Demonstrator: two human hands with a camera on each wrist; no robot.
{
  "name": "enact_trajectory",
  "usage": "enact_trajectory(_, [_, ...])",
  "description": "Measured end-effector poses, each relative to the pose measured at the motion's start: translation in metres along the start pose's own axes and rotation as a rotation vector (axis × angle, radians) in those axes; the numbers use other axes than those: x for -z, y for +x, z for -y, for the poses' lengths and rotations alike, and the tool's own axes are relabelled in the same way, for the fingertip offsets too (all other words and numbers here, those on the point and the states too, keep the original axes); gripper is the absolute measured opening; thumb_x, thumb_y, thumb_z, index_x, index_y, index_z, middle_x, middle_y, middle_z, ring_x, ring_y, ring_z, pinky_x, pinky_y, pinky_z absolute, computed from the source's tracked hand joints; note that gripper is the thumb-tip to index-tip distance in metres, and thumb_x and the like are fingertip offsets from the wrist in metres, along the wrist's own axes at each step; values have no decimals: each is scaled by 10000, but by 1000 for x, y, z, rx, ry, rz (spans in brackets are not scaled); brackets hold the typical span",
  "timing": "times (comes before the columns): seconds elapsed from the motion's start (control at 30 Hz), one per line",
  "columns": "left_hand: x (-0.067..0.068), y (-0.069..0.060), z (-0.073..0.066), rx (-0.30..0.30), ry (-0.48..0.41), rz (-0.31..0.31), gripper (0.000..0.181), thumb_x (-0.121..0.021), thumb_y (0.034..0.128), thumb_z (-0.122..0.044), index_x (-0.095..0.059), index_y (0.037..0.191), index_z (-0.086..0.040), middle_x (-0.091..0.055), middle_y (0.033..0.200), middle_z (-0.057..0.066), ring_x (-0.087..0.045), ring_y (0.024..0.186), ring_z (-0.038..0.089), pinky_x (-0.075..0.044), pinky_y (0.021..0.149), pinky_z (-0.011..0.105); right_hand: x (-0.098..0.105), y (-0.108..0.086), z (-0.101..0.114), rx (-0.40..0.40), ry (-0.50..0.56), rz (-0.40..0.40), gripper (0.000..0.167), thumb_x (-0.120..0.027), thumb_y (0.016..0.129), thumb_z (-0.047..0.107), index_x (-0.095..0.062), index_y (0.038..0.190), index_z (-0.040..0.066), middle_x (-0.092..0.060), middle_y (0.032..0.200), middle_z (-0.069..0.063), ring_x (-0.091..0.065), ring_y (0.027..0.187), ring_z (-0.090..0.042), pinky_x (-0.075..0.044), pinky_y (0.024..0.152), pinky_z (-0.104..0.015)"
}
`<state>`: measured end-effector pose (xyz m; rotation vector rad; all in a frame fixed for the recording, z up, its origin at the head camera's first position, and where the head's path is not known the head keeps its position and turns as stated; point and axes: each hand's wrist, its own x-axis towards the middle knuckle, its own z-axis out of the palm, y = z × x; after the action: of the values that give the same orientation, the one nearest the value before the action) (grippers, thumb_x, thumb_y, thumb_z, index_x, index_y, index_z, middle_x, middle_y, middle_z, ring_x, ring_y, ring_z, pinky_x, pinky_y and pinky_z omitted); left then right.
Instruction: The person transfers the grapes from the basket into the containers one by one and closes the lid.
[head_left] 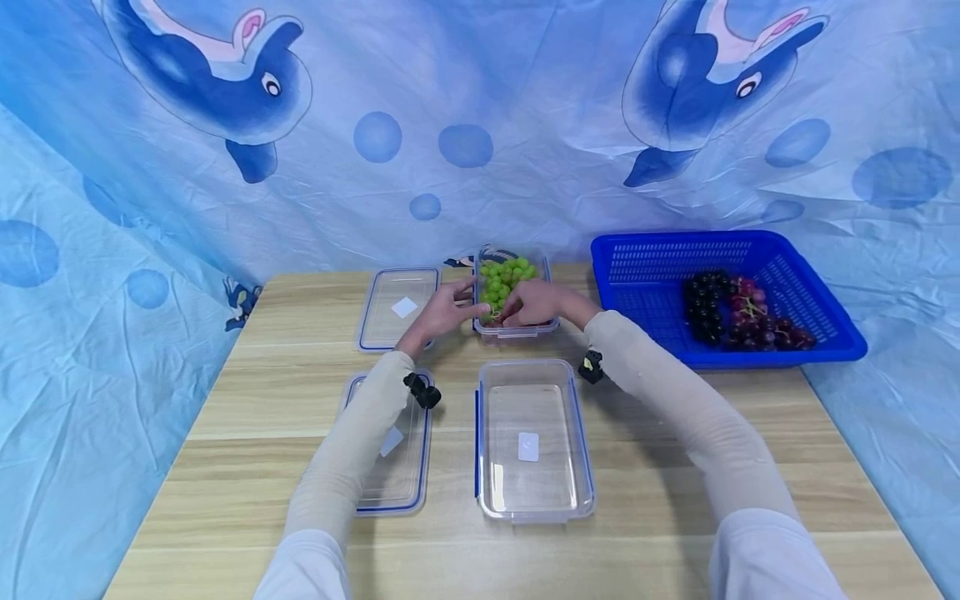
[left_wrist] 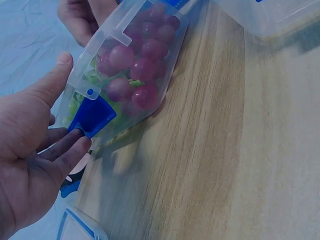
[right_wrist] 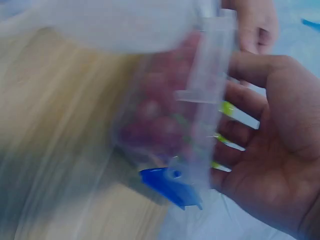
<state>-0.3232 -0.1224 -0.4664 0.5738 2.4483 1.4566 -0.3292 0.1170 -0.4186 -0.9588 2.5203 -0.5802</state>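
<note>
A clear lidless container [head_left: 546, 267] with blue side latches stands near the back of the table. Green grapes [head_left: 497, 287] fill its back part, and red grapes [left_wrist: 142, 70] show through its front wall. My left hand [head_left: 448, 310] is at the container's left side; its fingers touch the blue latch [left_wrist: 92, 117] while the thumb lies near the rim. Over the front rim reaches my right hand [head_left: 536, 302], its fingers inside on the grapes. Those fingertips are partly hidden behind the wall, and the right wrist view is blurred.
Nearer me sits a second clear container [head_left: 536, 483]. Two clear lids with blue seals, a far lid [head_left: 382, 321] and a near lid [head_left: 397, 492], lie on the left. At the back right, a blue basket [head_left: 637, 304] holds black grapes [head_left: 703, 308] and red grapes [head_left: 757, 321].
</note>
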Motion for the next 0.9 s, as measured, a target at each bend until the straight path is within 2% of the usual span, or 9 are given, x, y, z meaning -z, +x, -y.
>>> enact_trajectory(0.1, [-1, 0, 1, -3, 6, 0, 798, -704, 981, -362, -306, 1600, -52, -323, 1654, 123, -468, 1416, 349, -487, 1113, 474, 0, -3, -5, 17, 21, 12, 303, -589, 1029, 191, -727, 1253, 39, -757, 1133, -103, -705, 1036, -243, -570, 969, -441])
enact_trajectory(0.17, [-1, 0, 1, -7, -1, 2, 802, -704, 981, -363, -304, 1599, -45, -319, 1654, 135, -467, 1416, 354, -482, 1118, 479, 3, -7, -8, 33, 58, -40, 314, -568, 1024, 118, -692, 1278, -19, -738, 1165, -169, -697, 1068, -295, -561, 993, -470])
enact_trajectory(0.3, [-1, 0, 1, -10, -17, 5, 799, -711, 976, -360, -310, 1600, -64, -325, 1651, 139, -460, 1422, 353, -470, 1129, 487, 13, -18, -12, -4, 136, -154, 334, -586, 998, 55, -653, 1306, -56, -696, 1243, -229, -668, 1155, -363, -552, 1011, -511])
enact_trajectory(0.4, [0, -1, 1, -11, -15, 1, 797, -718, 971, -359, -319, 1599, -73, -335, 1647, 131, -463, 1421, 346, -476, 1124, 481, 16, -25, -13, -29, 123, -192, 325, -621, 991, 71, -669, 1293, -39, -707, 1227, -217, -682, 1123, -350, -568, 977, -506])
enact_trajectory(0.57, [0, -2, -1, -12, -9, -6, 808, -723, 969, -352, -313, 1597, -50, -332, 1648, 136, -468, 1416, 351, -488, 1112, 473, 14, -28, -15, -7, 90, -191, 321, -650, 985, 85, -674, 1275, -51, -722, 1186, -212, -694, 1088, -338, -574, 961, -494])
enact_trajectory(0.73, [0, -1, -1, -7, -7, -1, 810, -719, 971, -360, -311, 1599, -50, -337, 1645, 141, -468, 1417, 348, -488, 1114, 468, 14, -32, -15, -10, 177, -245, 377, -655, 994, 128, -634, 1321, -59, -702, 1230, -215, -673, 1131, -343, -557, 994, -488])
enact_trajectory(0.9, [1, 0, -1, -4, -4, 2, 807, -721, 966, -368, -321, 1597, -63, -348, 1638, 145, -467, 1416, 350, -481, 1119, 482, 23, -46, -17, 23, 263, -364, 402, -674, 1003, 198, -635, 1341, -17, -711, 1227, -183, -676, 1121, -323, -560, 978, -488])
